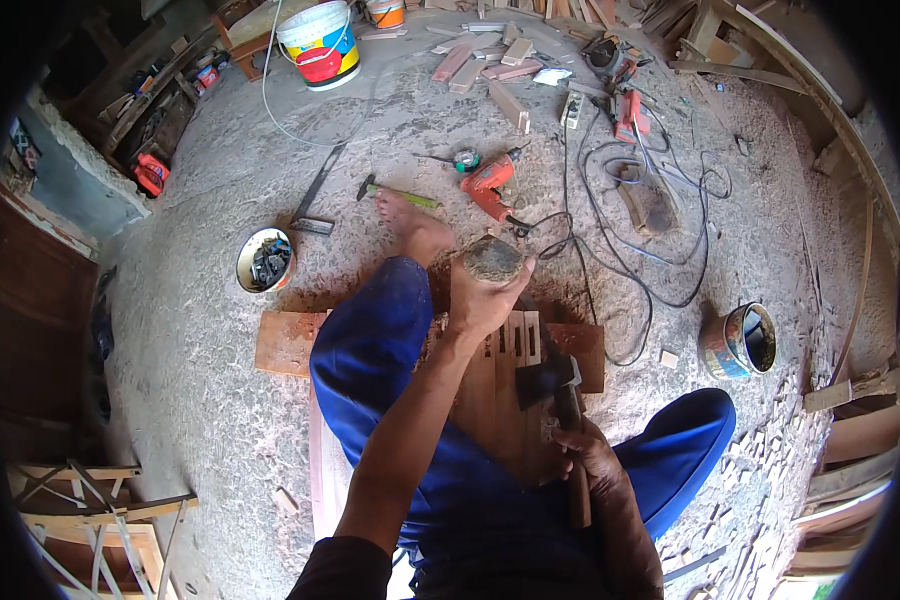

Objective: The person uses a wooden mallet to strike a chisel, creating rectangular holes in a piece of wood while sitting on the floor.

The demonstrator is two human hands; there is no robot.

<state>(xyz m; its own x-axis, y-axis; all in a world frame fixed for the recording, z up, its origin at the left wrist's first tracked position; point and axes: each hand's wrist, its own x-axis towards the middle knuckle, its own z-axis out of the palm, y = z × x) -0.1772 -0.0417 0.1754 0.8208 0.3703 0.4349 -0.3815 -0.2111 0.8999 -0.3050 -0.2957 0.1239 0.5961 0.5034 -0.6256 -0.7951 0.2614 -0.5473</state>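
My left hand (485, 305) is closed around a round, rough piece of wood (493, 258) with a dark top, held up in front of me; its lower part is hidden by the fingers. The right hand (592, 455) grips the wooden handle of a hatchet (540, 383), its dark head pointing left. Beneath both hands lie wooden pieces (495, 415) side by side, with dark slots cut near their far ends. They rest across a reddish-brown plank (288, 342) between my legs in blue trousers.
Beyond lie an orange-red drill (488, 187), a green-handled hammer (405, 195), a square (315, 225) and a red power tool (631, 115) among looping cables. A tub of tools (267, 260) stands left, a pail (740, 342) right. Wood offcuts (470, 65) and a paint bucket (320, 50) are farther off.
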